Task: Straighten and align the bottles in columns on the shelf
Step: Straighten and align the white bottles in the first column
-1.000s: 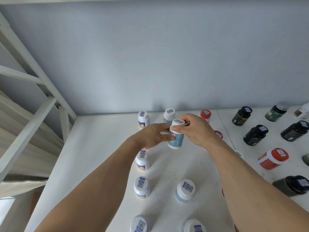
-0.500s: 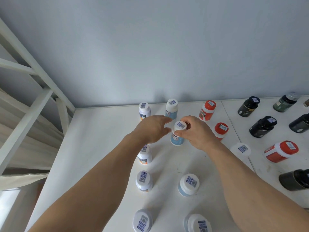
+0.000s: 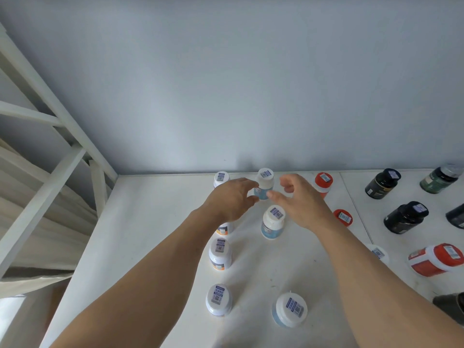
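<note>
Both hands hover at the middle of the frame with loosely curled fingers, each grip slack and holding nothing: the left hand (image 3: 232, 199) and the right hand (image 3: 300, 199) flank a blue-labelled bottle (image 3: 264, 183) standing upright by the back wall. Just below them a second blue bottle (image 3: 273, 222) stands free on the white shelf (image 3: 155, 222), with a column of orange-labelled bottles (image 3: 220, 253) running down the left and a wide blue jar (image 3: 290, 310) at lower centre. Red-capped bottles (image 3: 322, 183) and dark bottles (image 3: 405, 217) lie scattered, some tipped, at the right of the frame.
</note>
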Action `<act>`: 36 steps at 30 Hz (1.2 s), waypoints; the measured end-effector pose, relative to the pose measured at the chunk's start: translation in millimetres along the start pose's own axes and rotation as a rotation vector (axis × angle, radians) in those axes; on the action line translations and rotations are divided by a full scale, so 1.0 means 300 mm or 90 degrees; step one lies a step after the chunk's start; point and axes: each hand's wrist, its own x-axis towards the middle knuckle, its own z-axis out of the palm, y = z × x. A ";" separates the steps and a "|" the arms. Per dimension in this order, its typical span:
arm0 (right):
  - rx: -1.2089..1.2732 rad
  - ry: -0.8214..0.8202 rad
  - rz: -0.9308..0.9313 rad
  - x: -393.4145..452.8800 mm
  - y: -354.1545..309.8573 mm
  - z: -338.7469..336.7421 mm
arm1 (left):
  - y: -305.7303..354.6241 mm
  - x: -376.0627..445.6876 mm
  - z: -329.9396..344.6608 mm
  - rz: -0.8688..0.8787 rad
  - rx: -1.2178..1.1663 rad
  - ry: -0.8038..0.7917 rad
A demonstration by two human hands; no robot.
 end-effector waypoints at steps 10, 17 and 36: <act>0.000 -0.154 -0.029 0.230 0.004 0.035 | -0.044 0.089 0.036 -0.066 -0.093 -0.002; 0.020 -0.120 -0.053 0.246 -0.027 -0.022 | -0.033 0.133 0.026 -0.110 -0.202 -0.014; 0.006 -0.030 -0.021 0.221 -0.096 -0.125 | 0.019 0.142 -0.034 -0.073 -0.600 -0.163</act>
